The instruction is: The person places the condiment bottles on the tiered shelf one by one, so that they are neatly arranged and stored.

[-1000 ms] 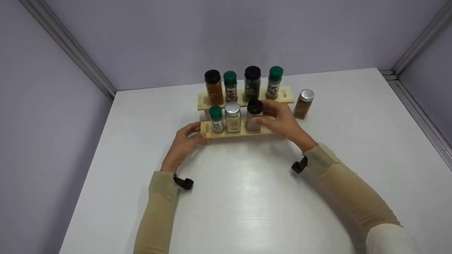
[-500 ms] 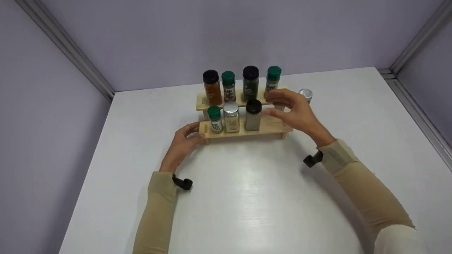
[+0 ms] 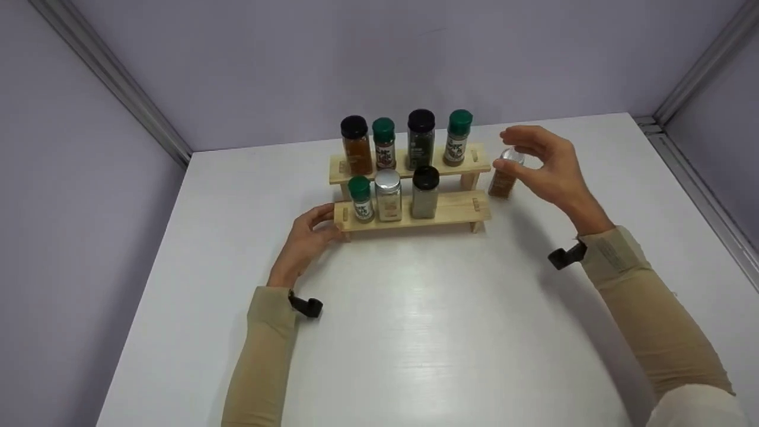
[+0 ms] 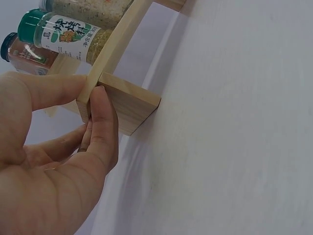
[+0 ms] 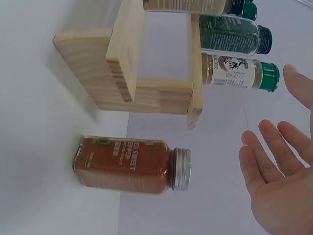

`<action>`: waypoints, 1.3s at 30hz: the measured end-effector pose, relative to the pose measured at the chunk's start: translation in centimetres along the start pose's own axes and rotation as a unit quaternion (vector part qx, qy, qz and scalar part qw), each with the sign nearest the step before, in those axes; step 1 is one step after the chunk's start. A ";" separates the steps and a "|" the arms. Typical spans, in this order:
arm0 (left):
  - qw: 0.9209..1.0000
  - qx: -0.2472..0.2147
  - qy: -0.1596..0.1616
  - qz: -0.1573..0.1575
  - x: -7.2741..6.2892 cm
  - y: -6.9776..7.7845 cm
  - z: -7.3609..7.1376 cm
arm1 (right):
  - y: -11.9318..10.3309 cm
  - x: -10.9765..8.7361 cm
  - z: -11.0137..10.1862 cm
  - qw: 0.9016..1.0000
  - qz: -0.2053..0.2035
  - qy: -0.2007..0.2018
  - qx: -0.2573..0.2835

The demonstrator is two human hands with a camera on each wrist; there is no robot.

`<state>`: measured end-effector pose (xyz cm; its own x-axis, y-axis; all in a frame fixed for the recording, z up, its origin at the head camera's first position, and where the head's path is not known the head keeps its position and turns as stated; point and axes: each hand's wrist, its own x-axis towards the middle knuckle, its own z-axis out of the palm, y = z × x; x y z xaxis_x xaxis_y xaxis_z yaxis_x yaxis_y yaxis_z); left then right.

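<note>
A two-tier wooden spice rack (image 3: 456, 207) stands on the table. My left hand (image 3: 305, 243) pinches the left end of its lower shelf between thumb and fingers, as the left wrist view shows. To the right of the rack, a spice jar (image 5: 127, 164) of red powder with a silver lid stands upright on the table. My right hand (image 3: 551, 169) hovers at this jar's lid with thumb and fingers spread, holding nothing; in the right wrist view a gap separates them. On the lower shelf are a green-capped jar (image 3: 362, 201), a silver-lidded jar (image 3: 389, 198) and a black-capped jar (image 3: 425, 196).
Several jars stand on the upper shelf, among them a black-capped orange one (image 3: 357, 148) and a green-capped one (image 3: 457, 142) at the right. A pale wall (image 3: 267, 71) rises behind the white table (image 3: 385, 332).
My right hand has let go of the black-capped jar on the lower shelf and moved right to the red powder jar. My left hand stays on the rack.
</note>
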<state>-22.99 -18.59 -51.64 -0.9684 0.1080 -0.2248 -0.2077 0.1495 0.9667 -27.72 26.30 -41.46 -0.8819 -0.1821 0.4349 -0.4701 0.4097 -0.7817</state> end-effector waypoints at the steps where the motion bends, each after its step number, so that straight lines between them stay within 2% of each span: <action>1: 1.000 0.000 -0.001 0.000 0.0 0.0 0.0 | 0.3 0.0 -0.2 1.000 0.002 0.004 -0.006; 5: 1.000 0.000 -0.004 0.001 -0.1 -0.1 -0.1 | 1.7 -0.2 -1.0 0.999 0.017 0.013 -0.033; 10: 1.000 0.005 0.000 -0.003 -0.1 -0.2 -0.2 | 3.7 -0.4 -1.3 0.996 0.055 0.021 -0.059; 14: 1.000 0.012 0.004 -0.010 -0.1 -0.2 -0.3 | 5.5 -0.7 -1.2 0.994 0.090 0.020 -0.059; 21: 1.000 0.001 -0.004 0.015 -0.1 -0.3 -0.4 | 7.9 -0.9 -0.5 0.990 0.133 0.001 -0.049; 28: 1.000 0.003 -0.003 0.013 -0.1 -0.2 -0.2 | 8.8 -1.3 0.3 0.985 0.171 -0.016 -0.019; 39: 1.000 -0.005 0.000 0.006 0.1 -0.1 -0.1 | 9.4 -1.4 1.0 0.981 0.192 -0.006 0.002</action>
<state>-23.12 -18.72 -51.77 -0.9708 0.1093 -0.2135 -0.1979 0.1382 0.9704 -30.92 29.55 -49.86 -0.9944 -0.0254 0.1026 -0.1031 0.4463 -0.8889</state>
